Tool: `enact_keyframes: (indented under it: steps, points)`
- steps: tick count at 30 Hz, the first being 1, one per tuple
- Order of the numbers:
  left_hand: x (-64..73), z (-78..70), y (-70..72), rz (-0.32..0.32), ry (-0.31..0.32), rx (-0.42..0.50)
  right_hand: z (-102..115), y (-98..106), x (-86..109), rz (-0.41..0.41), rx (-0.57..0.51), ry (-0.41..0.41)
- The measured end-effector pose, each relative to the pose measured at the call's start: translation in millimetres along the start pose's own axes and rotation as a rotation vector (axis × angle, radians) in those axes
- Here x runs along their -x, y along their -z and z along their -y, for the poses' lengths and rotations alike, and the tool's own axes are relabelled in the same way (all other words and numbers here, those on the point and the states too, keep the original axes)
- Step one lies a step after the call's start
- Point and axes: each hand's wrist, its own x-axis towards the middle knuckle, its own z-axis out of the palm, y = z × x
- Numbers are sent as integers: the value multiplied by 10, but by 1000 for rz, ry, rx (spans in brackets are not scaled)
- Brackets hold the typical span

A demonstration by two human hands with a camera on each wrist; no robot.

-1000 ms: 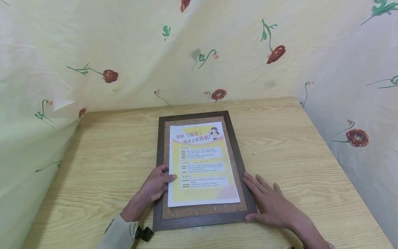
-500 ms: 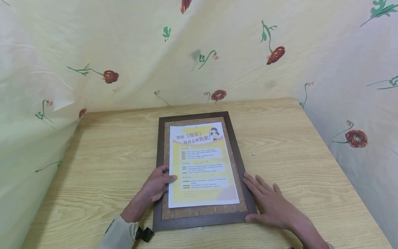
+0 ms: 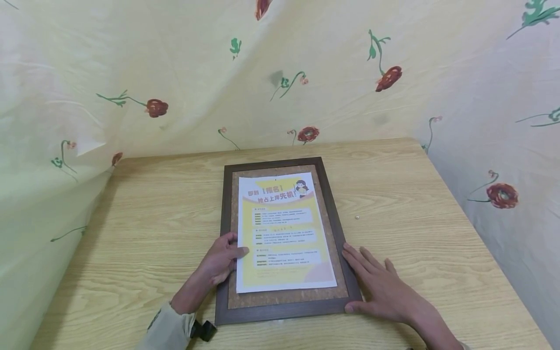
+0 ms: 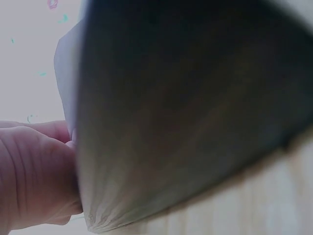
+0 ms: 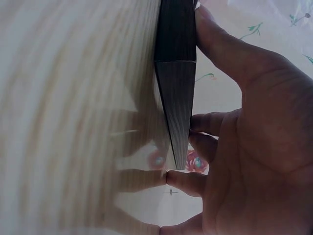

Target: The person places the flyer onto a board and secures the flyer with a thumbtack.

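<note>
A printed yellow-and-white poster (image 3: pixel 286 233) lies over a cork board (image 3: pixel 288 296) inside a dark brown wooden frame (image 3: pixel 284 311). A tiny dark dot shows at the poster's top middle. At the poster's left edge, my left hand (image 3: pixel 222 256) pinches the paper, its thumb lying on the printed side; its other fingers are partly hidden. On the opposite side my right hand (image 3: pixel 380 284) touches the frame's lower right side with extended fingers, thumb near the corner. The frame's side (image 5: pixel 176 98) and the spread right fingers also show in the right wrist view.
Right of the frame, a small shiny pin-like piece (image 3: pixel 357 217) lies on the wood-grain table (image 3: pixel 153 218). Flower-patterned cloth (image 3: pixel 197 73) hangs behind the table and along both sides. A black strap piece (image 3: pixel 203 330) sits at the left sleeve (image 3: pixel 168 325).
</note>
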Motion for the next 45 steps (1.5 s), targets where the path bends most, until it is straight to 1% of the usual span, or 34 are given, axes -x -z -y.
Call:
enact_keyframes:
  steps: [5, 9, 13, 17, 20, 23, 25, 29, 32, 34, 40, 43, 45]
  points:
    - [8, -7, -2, 18, 2, -4, 3, 0, -1, 2, 0, -2]
    - [33, -40, -6, 19, 18, -18, 6, -3, 7, -10, 2, 10]
    - [78, -80, 10, 29, 33, -39, 1, -12, 5, -8, 3, 9]
    - [154, -105, 53, 54, 23, -78, -3, -10, 2, -4, 3, 6]
    - [214, -122, 88, 45, 15, -126, -4, -3, 6, -8, 6, 7]
    - [265, -132, 124, 19, 14, -169, -8, -2, 6, -6, 7, 3]
    - [296, -136, 149, 10, 8, -179, -9, -4, 6, -5, 3, 3]
    - [357, -147, 198, -4, -8, -170, -3, -6, 10, -10, -1, 11]
    - [407, -169, 240, -25, -38, -176, 6, -1, 11, -15, 0, 19]
    - [441, -188, 266, -55, -64, -195, 8, 0, 9, -12, -7, 14]
    - [538, -247, 308, -180, -134, -276, 12, 16, 1, 9, -12, -6]
    - [582, -251, 309, -240, -169, -380, 9, 18, -1, 7, -11, -4]
    - [604, -245, 303, -272, -190, -469, 9, 15, 0, 6, -15, -4]
